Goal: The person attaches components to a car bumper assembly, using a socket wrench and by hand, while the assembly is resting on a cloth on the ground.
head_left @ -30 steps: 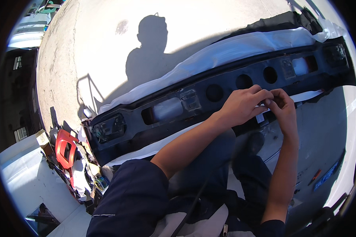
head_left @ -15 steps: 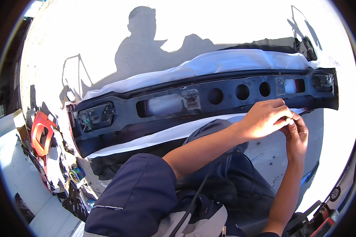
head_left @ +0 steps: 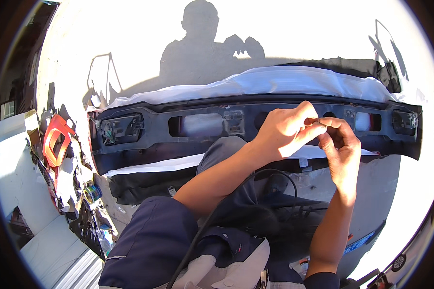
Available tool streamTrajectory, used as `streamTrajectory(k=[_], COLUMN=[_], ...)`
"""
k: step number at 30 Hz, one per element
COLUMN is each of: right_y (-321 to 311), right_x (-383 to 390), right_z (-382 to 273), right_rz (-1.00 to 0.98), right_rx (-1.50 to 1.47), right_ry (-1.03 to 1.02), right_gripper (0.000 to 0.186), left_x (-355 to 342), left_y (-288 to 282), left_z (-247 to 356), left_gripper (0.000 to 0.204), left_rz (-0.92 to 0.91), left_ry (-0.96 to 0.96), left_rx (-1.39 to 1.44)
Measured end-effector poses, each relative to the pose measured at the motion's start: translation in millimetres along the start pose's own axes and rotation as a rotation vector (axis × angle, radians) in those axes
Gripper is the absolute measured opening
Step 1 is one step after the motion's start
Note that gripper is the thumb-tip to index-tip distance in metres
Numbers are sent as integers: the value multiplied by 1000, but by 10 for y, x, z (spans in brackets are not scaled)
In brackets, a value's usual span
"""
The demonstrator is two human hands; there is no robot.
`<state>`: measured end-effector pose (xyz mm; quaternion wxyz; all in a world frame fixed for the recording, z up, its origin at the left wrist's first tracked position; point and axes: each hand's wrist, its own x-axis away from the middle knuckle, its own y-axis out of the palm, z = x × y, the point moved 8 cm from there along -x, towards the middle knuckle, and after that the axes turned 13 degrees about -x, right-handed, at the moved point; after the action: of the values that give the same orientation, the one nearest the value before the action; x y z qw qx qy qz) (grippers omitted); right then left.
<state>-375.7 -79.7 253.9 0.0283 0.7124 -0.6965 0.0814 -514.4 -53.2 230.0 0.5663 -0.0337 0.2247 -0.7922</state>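
Observation:
Over the right half of a long dark vehicle bumper (head_left: 159,139), my left hand (head_left: 285,131) and my right hand (head_left: 341,148) meet at their fingertips. Both are closed in a pinch around something tiny and dark, too small to make out. Neither hand touches the bumper, which lies crosswise before my knees, its hollow side up. Rectangular openings, round holes and a metal bracket (head_left: 235,123) show along it; my hands cover part of the round ones.
White sheeting (head_left: 294,79) and black cloth (head_left: 135,187) lie under the bumper. At the left, an orange-red frame-shaped part (head_left: 57,140) stands among cluttered parts beside a roll of tape (head_left: 92,193). A black cable (head_left: 212,219) runs across my lap.
Both hands have moved left and slightly up, still fingertip to fingertip. My view has shifted, and my left knee now overlaps the bumper's near edge.

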Motion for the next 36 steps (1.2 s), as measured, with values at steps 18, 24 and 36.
streamTrajectory(k=[18,24,36], right_y=[1807,2204,2745], right_x=[-1068,-1173,-946], right_z=[-10,114,428], right_rz=[-604,-597,-810], right_rx=[-70,-262,122], right_ry=[-95,-169,-111], right_gripper=[22,16,15], left_x=[505,849,1474], left_y=[-1675,-1790,-1151], left_z=[-497,-941,-1770], left_gripper=[16,12,36], left_rz=[357,666,830], left_ry=[-514,-490,-575], left_rx=[-206,328,769])
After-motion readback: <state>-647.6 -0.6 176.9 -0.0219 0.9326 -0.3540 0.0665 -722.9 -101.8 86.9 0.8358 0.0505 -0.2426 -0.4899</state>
